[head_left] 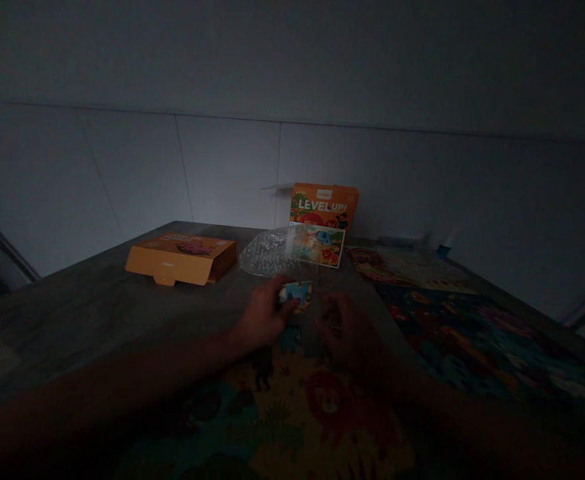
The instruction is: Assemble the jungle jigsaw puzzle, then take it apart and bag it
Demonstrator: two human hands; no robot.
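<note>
The scene is very dark. My left hand (262,317) is closed on a small blue and yellow puzzle piece (297,294) at the far edge of a partly built animal jigsaw (292,413) with a red lion on it. My right hand (347,327) rests just right of the piece, fingers curled on the jigsaw's top edge; what it holds, if anything, is hidden in the dark.
An orange flat box (180,259) lies at the left on the grey table (82,300). A clear plastic bag (265,253), a picture card (316,244) and an upright orange "LEVEL UP!" box (324,205) stand behind. Another finished jigsaw (472,340) lies at the right.
</note>
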